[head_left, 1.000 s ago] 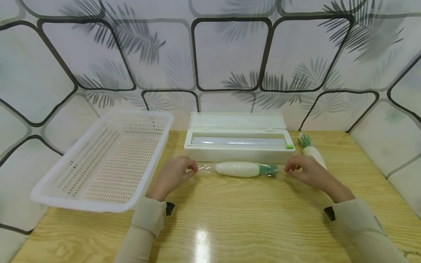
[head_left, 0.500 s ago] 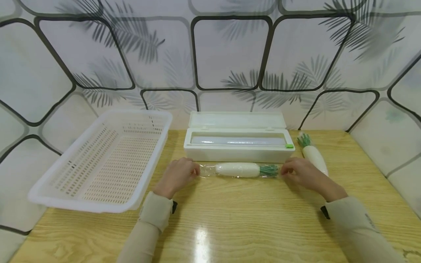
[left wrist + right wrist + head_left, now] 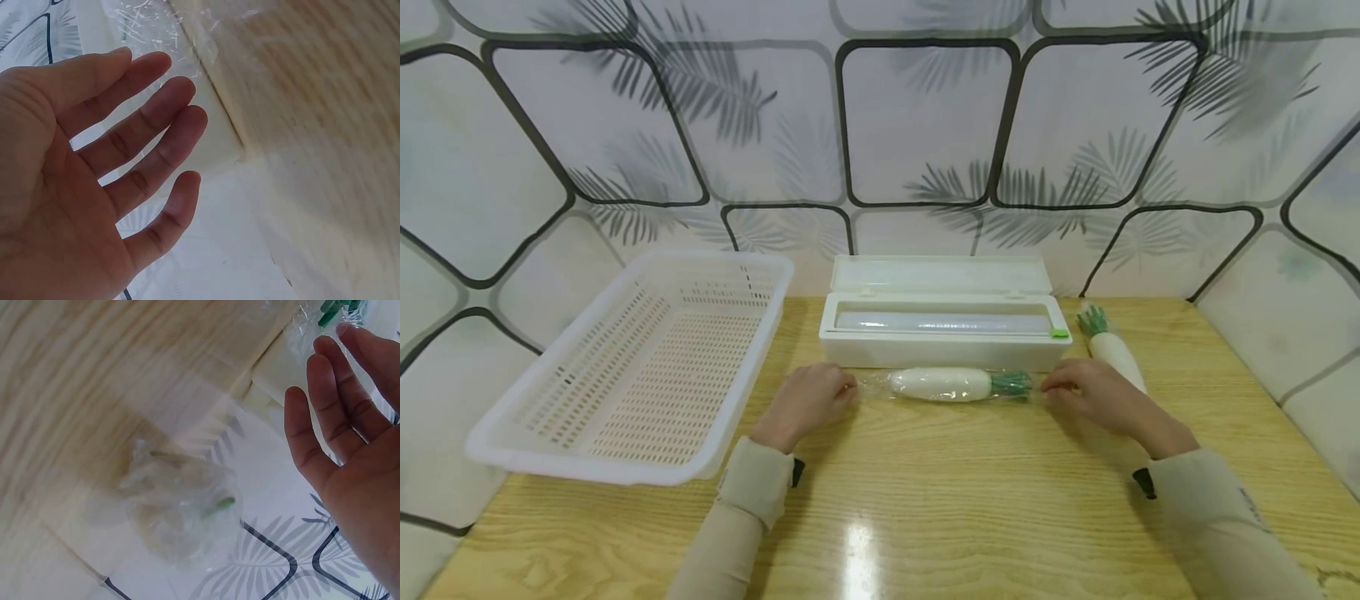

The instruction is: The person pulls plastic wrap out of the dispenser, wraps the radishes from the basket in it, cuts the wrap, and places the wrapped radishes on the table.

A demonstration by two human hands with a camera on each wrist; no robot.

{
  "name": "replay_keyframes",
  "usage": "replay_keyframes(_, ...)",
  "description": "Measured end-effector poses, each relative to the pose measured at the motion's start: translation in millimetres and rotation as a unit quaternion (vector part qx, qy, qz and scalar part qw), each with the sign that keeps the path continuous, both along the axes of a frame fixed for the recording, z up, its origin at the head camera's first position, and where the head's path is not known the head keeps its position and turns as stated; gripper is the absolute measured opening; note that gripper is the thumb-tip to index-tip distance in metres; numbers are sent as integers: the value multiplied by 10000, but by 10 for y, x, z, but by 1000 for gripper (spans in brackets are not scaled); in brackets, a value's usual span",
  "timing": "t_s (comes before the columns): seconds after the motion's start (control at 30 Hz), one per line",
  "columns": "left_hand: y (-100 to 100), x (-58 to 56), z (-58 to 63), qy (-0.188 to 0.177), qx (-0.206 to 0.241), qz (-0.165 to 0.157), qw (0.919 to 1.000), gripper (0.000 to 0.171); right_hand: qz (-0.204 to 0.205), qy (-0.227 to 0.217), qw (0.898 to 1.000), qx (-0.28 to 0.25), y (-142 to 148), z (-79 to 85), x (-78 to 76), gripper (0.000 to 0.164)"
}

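A white radish [image 3: 942,385] with green tops lies crosswise on the table, wrapped in clear cling film that reaches out past both ends. My left hand [image 3: 808,402] pinches the film's loose end [image 3: 874,385] between thumb and forefinger. At the leafy end, my right hand [image 3: 1093,396] pinches the other loose end of film. In the left wrist view, crinkled film [image 3: 153,31] shows just beyond the thumb and forefinger tips; the other fingers are spread and slightly bent. Green leaves [image 3: 334,311] under film appear past my right fingertips in the right wrist view.
Right behind the radish stands a white cling film box [image 3: 943,352], lid up, with a roll inside and a green slider. A second wrapped radish [image 3: 1116,360] lies beyond my right hand. A white perforated basket [image 3: 730,417] stands on the left. The patterned wall [image 3: 917,125] closes off the back.
Over the second, both hands have come slightly inward along the film. Since half a second ago the wrapped radish has shifted a little away from me.
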State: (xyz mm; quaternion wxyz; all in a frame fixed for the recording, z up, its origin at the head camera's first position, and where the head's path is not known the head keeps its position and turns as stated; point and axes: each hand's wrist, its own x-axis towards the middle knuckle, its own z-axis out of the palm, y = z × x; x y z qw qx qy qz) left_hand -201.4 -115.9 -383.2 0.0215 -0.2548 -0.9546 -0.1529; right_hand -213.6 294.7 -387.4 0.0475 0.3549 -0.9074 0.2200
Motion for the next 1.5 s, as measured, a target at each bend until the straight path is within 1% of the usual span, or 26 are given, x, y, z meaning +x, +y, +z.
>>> replay_keyframes(0.07,-5,3,26,-6,51,7,10000,16,-1,201,9997,-110,23,9,0,12)
replay_keyframes(0.13,-8,9,49,-24,82,52,10000,11,-11,418,9989,-225,45,16,-2,12)
replay_keyframes(0.2,-8,13,72,-39,115,105,9999,8,-58,695,9971,-300,59,28,1,12)
replay_keyframes(0.27,-5,13,84,9,156,142,9998,8,-157,863,9954,-374,59,35,3,14)
replay_keyframes(0.37,6,5,98,273,181,135,9994,6,-241,1157,9920,-437,21,32,7,20)
replay_keyframes(0.47,29,-7,111,549,181,68,9983,13,-243,1316,9905,-323,-42,8,13,28)
replay_keyframes(0.53,54,-15,116,624,152,32,9979,20,-231,1306,9910,-177,-85,-7,21,32)
replay_keyframes(0.6,88,-28,114,583,150,-37,9982,27,-204,1185,9927,-32,-121,-22,25,35)
replay_keyframes(0.77,180,-48,70,177,123,-91,9997,37,-149,777,9966,230,-192,-41,22,37)
replay_keyframes(0.9,235,-74,20,-40,31,-41,10000,41,-140,699,9966,410,-226,-67,5,40)
replay_keyframes(1.03,273,-100,-12,-76,-68,-13,9999,34,-308,548,9954,720,-258,-94,-21,42)
replay_keyframes(1.1,284,-117,-37,-39,-101,-33,9999,25,-419,411,9945,865,-282,-97,-33,44)
replay_keyframes(1.2,295,-146,-79,146,-106,-90,9998,13,-468,330,9939,939,-310,-97,-48,46)
replay_keyframes(1.27,302,-166,-98,248,-53,-144,9996,6,-486,337,9939,926,-325,-95,-56,44)
replay_keyframes(1.37,308,-183,-108,325,-1,-172,9993,7,-431,378,9950,812,-348,-106,-77,38)
replay_keyframes(1.5,319,-192,-99,284,20,-152,9995,10,-272,573,9961,610,-362,-136,-101,33)
